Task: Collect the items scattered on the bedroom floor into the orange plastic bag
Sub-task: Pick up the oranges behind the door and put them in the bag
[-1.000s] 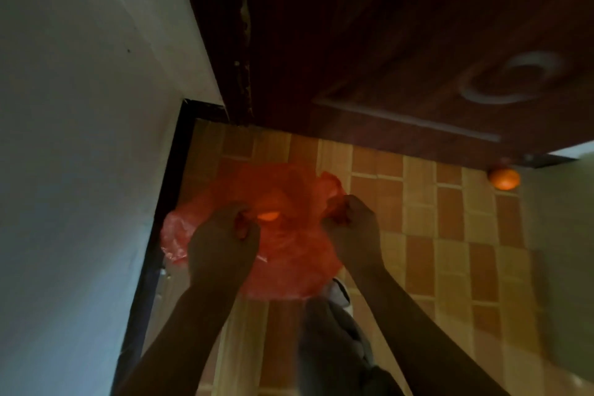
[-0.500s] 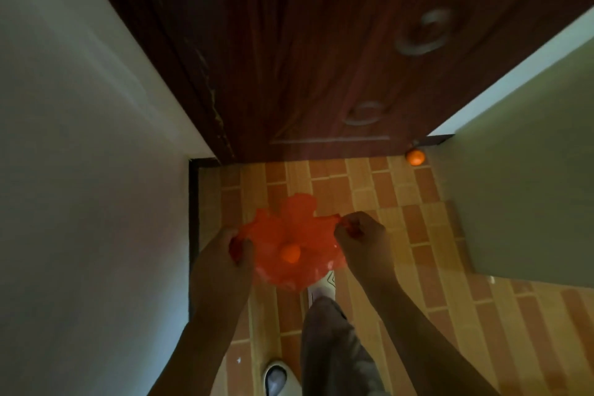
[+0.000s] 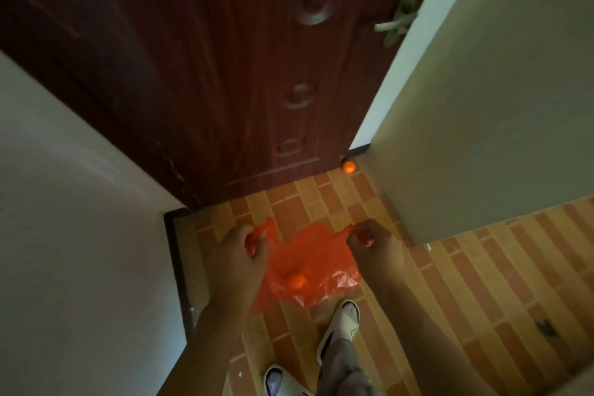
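The orange plastic bag [image 3: 313,262] hangs spread between my hands above the tiled floor. My left hand [image 3: 239,254] grips its left handle and my right hand [image 3: 374,243] grips its right handle, holding the mouth wide. An orange ball [image 3: 296,281] shows through the thin plastic at the bottom of the bag. A second orange ball [image 3: 348,167] lies on the floor in the corner where the door meets the right wall, well ahead of my hands.
A dark wooden door [image 3: 244,74] with a metal handle [image 3: 397,21] stands shut ahead. White walls [image 3: 80,251] close in on the left and right [image 3: 498,106]. My feet in pale slippers [image 3: 342,326] stand on the orange tiles; a small dark object [image 3: 544,327] lies at right.
My hands have pulled apart and stretched the bag's mouth wider. The view has risen and backed off, so the bag hangs lower and the door handle has come into sight.
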A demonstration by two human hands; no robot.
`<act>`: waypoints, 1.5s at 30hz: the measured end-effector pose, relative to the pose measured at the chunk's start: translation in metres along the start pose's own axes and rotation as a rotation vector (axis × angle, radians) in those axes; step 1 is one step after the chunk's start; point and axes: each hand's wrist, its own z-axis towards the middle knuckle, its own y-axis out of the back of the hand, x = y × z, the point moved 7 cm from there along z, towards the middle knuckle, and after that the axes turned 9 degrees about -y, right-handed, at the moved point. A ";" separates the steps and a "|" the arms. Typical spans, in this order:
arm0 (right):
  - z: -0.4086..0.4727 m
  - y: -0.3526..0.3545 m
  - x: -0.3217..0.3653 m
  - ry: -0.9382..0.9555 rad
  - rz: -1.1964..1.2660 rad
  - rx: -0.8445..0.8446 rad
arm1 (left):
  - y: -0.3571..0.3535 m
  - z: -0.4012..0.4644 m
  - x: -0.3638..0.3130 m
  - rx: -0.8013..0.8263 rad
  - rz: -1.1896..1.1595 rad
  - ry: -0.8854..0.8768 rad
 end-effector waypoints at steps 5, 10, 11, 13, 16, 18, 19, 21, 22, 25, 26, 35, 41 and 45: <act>0.015 0.052 -0.021 -0.031 0.035 -0.099 | -0.030 0.015 -0.053 0.071 -0.007 -0.062; 0.040 0.093 -0.053 -0.082 0.068 -0.165 | -0.070 0.028 -0.096 0.122 0.061 -0.118; 0.046 0.100 -0.059 -0.096 0.079 -0.176 | -0.078 0.031 -0.104 0.132 0.078 -0.130; 0.060 0.112 -0.076 -0.138 0.089 -0.184 | -0.093 0.037 -0.122 0.151 0.102 -0.153; 0.082 0.130 -0.097 -0.185 0.086 -0.195 | -0.117 0.049 -0.150 0.171 0.098 -0.165; 0.099 0.143 -0.109 -0.212 0.098 -0.195 | -0.134 0.061 -0.167 0.172 0.079 -0.171; 0.108 0.150 -0.114 -0.225 0.109 -0.197 | -0.142 0.067 -0.176 0.170 0.068 -0.174; 0.125 0.161 -0.125 -0.251 0.132 -0.204 | -0.161 0.080 -0.191 0.167 0.052 -0.184; 0.134 0.166 -0.131 -0.262 0.134 -0.204 | -0.170 0.086 -0.198 0.172 0.051 -0.188; 0.155 0.176 -0.147 -0.274 0.129 -0.185 | -0.197 0.100 -0.214 0.190 0.042 -0.183; 0.161 0.179 -0.151 -0.279 0.135 -0.184 | -0.205 0.105 -0.217 0.190 0.049 -0.184; 0.203 0.193 -0.183 -0.358 0.113 -0.206 | -0.272 0.154 -0.246 0.275 0.032 -0.205; 0.232 0.180 -0.199 -0.437 0.125 -0.244 | -0.318 0.195 -0.261 0.326 -0.001 -0.306; 0.247 0.168 -0.203 -0.507 0.129 -0.316 | -0.356 0.218 -0.256 0.457 -0.037 -0.409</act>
